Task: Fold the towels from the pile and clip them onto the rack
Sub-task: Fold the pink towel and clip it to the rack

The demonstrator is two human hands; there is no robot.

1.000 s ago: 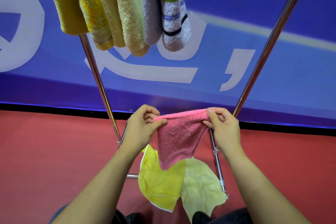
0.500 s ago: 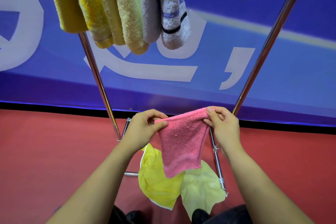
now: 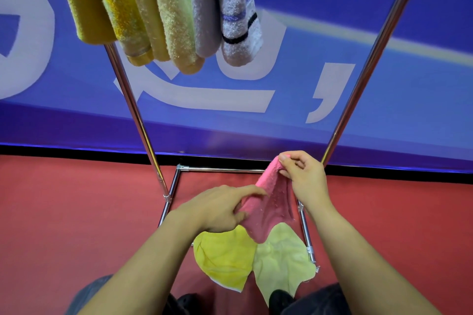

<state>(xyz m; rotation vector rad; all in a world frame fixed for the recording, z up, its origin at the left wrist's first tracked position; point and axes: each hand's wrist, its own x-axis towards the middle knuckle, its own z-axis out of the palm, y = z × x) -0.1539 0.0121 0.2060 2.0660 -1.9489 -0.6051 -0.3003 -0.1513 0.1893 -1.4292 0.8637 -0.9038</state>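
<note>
Pink towel held up between both hands, in front of a loaded rack

A blue banner (image 3: pixel 307 33) with white lettering fills the far side above a red floor (image 3: pixel 64 212); the chrome rack (image 3: pixel 135 115) stands between, its two slanted legs rising left and right, and folded towels (image 3: pixel 158 7) in yellow, cream and striped white hang bunched at its top left. On the floor inside the rack's base, near the person, lie a yellow towel (image 3: pixel 225 258) and, touching it on the right, a pale green towel (image 3: pixel 281 258). The pink towel (image 3: pixel 268 210) hangs above them: the right hand (image 3: pixel 304 179) pinches its upper corner, and the left hand (image 3: pixel 220 207), lower and to the left, grasps its left edge between thumb and fingers
</note>
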